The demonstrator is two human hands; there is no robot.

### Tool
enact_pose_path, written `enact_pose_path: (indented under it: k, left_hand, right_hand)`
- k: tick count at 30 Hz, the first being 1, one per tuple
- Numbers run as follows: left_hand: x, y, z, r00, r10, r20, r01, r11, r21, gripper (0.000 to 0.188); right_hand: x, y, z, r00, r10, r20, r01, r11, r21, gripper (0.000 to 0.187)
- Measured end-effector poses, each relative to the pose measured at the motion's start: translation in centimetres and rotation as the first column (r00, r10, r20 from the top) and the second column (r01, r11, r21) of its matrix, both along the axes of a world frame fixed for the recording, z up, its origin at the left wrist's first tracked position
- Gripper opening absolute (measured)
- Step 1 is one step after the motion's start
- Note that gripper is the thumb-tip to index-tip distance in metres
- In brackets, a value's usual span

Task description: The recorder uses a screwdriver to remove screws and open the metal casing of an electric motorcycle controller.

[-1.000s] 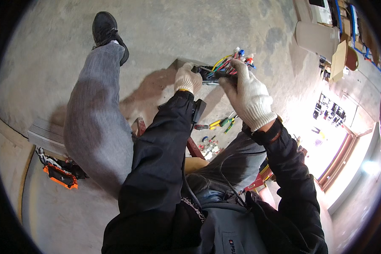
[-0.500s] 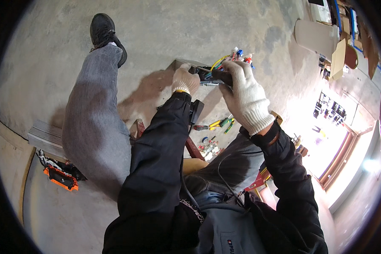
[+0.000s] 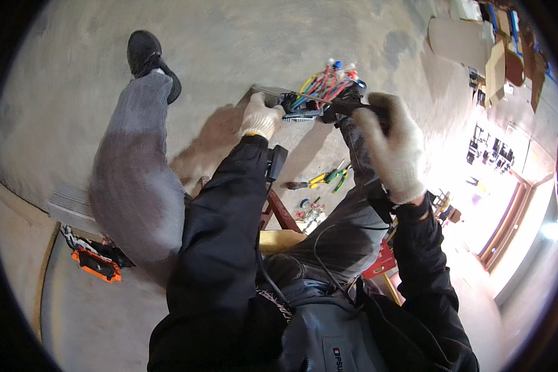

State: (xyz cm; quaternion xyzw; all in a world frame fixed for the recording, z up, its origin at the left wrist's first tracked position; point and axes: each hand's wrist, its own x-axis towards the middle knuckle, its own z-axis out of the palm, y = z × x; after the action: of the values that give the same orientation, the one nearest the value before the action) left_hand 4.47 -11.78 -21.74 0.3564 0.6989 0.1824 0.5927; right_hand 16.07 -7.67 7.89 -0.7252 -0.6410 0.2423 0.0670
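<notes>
My left hand [image 3: 262, 118], in a white knit glove, is closed on the near left side of a grey metal box [image 3: 268, 93]. A bundle of coloured wires [image 3: 328, 84] fans out from the box on its far right side. My right hand [image 3: 395, 146], gloved too and slightly blurred, wraps round the dark handle of what looks like a screwdriver [image 3: 316, 99]. Its thin metal shaft points left across the wires toward the box. Whether the tip touches anything cannot be made out. Black parts inside the box are partly hidden by my left fingers.
Below the box, a screwdriver [image 3: 296, 185] and yellow-and-green pliers [image 3: 328, 177] lie on the floor near small loose parts [image 3: 310, 212]. Grey panels [image 3: 74, 208] and an orange-and-black item [image 3: 97, 265] are at left. Cardboard [image 3: 456, 43] stands upper right; a red frame [image 3: 280, 214] is beneath me.
My right hand has drawn back to the right and slightly nearer with the tool, baring its shaft and more wires. My right shoe now shows beside the wires. My left hand keeps its grip.
</notes>
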Motion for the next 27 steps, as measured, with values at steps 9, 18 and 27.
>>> enact_pose_path:
  k: [9,18,27]
  left_hand:
    - [-0.8,0.8,1.5,0.973,-0.214,0.083,0.22,0.972,-0.085,0.074]
    - [-3.9,0.2,4.5,0.961,0.03,0.273,0.019,0.984,-0.175,0.074]
    - [-13.3,-7.8,-10.4,0.814,-0.535,-0.224,0.504,0.844,-0.185,0.055]
  right_hand:
    - [11.2,-6.9,3.2,0.703,-0.657,-0.273,0.643,0.751,-0.151,0.031]
    - [13.3,-9.8,-0.8,0.737,-0.645,-0.202,0.554,0.748,-0.366,0.037]
    - [11.3,-9.9,-9.4,0.923,-0.371,-0.104,0.224,0.737,-0.638,0.05]
